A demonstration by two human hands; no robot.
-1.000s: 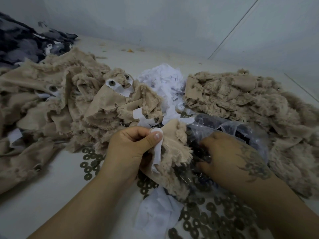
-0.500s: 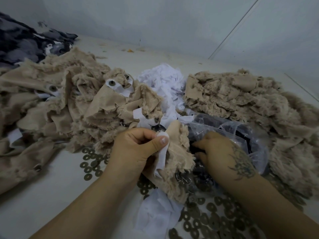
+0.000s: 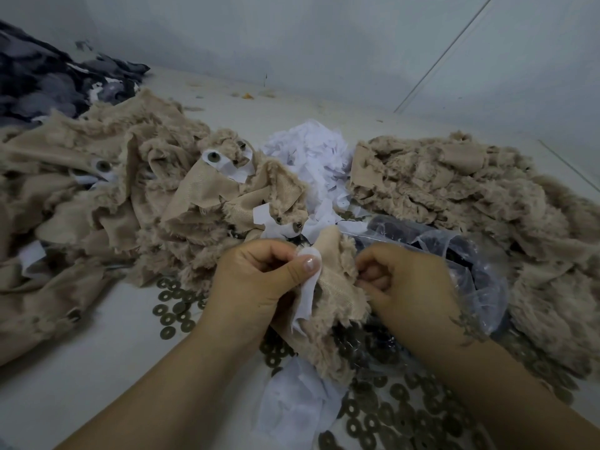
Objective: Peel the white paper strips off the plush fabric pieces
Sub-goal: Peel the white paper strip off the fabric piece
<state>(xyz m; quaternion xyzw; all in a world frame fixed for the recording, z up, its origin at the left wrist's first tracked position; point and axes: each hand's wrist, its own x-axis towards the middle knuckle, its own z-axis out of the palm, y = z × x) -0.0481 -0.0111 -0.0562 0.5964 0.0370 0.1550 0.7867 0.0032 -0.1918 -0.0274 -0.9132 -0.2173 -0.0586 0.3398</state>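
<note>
Left hand (image 3: 259,284) is pinching the white paper strip (image 3: 306,292), hanging lengthwise down the plush piece (image 3: 337,287); right hand (image 3: 406,287) is gripping the piece's opposite edge.

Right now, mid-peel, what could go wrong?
1. The left hand pinches the white paper strip near its top; a sharp pull may tear it and leave bits on the plush piece.
2. The right hand has only an edge grip, so the fabric could slip.
3. Loose washers underneath may scatter.
</note>
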